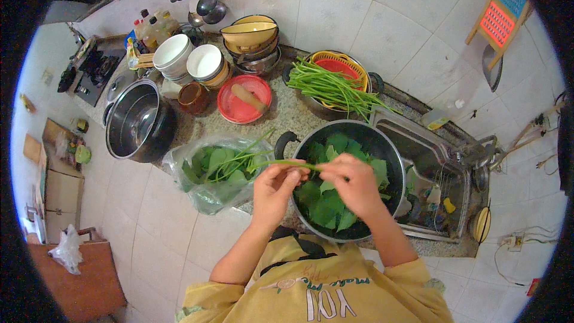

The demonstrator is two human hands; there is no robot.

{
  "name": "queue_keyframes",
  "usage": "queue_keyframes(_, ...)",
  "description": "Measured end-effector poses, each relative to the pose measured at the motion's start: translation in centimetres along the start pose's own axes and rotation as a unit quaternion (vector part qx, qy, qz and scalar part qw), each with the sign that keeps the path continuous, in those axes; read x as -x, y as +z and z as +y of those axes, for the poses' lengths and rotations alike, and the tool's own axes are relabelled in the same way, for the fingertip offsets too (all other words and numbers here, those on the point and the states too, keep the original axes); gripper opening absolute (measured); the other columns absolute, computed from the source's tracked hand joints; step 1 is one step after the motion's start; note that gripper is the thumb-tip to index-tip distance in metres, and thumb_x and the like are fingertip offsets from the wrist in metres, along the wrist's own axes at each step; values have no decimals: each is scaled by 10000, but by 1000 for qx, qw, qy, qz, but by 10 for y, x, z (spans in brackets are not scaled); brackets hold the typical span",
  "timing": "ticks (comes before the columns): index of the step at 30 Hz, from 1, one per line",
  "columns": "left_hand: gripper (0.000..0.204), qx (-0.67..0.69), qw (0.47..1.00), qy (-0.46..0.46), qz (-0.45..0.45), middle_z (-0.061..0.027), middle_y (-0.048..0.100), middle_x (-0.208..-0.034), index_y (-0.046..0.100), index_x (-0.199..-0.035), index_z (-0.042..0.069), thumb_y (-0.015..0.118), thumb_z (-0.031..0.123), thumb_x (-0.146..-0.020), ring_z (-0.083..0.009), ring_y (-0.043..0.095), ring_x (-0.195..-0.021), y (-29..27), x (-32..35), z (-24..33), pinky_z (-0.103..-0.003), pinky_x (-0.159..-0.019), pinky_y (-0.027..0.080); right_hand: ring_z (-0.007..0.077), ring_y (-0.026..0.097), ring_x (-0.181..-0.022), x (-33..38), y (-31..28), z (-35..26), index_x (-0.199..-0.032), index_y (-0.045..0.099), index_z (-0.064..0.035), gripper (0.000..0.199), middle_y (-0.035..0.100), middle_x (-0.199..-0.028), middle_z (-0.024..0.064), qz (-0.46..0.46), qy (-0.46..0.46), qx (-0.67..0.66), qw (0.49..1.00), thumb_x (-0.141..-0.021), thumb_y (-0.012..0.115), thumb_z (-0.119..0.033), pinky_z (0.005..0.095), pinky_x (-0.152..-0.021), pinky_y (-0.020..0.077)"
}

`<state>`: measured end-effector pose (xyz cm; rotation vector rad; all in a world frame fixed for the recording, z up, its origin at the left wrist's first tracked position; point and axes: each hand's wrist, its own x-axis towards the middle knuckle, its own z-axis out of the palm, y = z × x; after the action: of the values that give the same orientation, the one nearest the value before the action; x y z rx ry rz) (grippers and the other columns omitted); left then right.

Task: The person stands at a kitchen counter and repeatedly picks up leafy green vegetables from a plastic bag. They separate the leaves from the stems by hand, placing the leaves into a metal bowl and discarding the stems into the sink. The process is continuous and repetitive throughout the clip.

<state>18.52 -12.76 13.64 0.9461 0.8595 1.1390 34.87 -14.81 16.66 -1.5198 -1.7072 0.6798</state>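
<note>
A thin green stem [310, 166] stretches between my two hands, above a wide dark pot [402, 158]. Its left end is pinched in the fingers of my left hand [275, 190]. My right hand [354, 184] closes its fingertips on the other end, over the broad green leaves [327, 208] lying in the pot. To the left of the pot, a clear plastic bag [209, 204] holds more leafy stems [222, 161]. Behind it, bare green stalks [327, 88] are heaped across a yellow and a red basket set in a second pot.
A metal sink [459, 194] adjoins the pot on the right, with a bottle [441, 116] behind it. On the left are a large empty pot [134, 121], a red basin [228, 107] with a wooden pestle [248, 97], stacked white bowls [205, 63] and yellow bowls [250, 33].
</note>
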Motion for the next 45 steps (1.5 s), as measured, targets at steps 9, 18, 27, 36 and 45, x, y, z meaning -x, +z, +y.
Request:
queue_keyframes(9,131,-49,998,-27,37,-88,610,-759,577,-894,-20,532,78,-820,-149,579,-693,-38,1,-13,-264,-649,469,316,557,-749,-145,-38,92,-784,646,-42,112,569,-755,161,141,-82,294,942,-711,580,-97,407,-676,447)
queue_keyframes(18,130,-60,986,-57,146,-82,605,-784,581,-907,-25,513,59,-833,-129,563,-700,-81,17,-13,-248,-660,459,320,573,-749,-195,-18,130,-688,638,-45,153,584,-753,162,70,-39,403,912,-700,574,-184,426,-680,452)
queue_keyframes(27,128,-316,927,42,197,-81,613,-828,591,-901,-4,524,56,-811,-173,586,-740,-138,-12,-19,-275,-681,455,290,560,-846,-178,-24,114,-875,638,-53,200,606,-875,132,85,-40,350,932,-716,616,-173,377,-755,441)
queue_keyframes(36,147,-604,793,-54,66,-155,606,-821,649,-797,50,636,141,-683,-318,569,-790,-173,-76,-46,-381,-697,451,239,589,-779,-89,24,52,-837,638,-22,125,619,-846,118,15,-92,62,994,-753,584,-98,302,-732,450)
queue_keyframes(45,96,-503,860,-82,-7,-92,568,-709,624,-688,45,668,100,-623,-206,562,-691,-181,-70,-35,-305,-638,449,169,587,-718,-25,21,49,-847,646,-26,118,623,-812,87,-9,46,-23,999,-747,610,-78,241,-643,453)
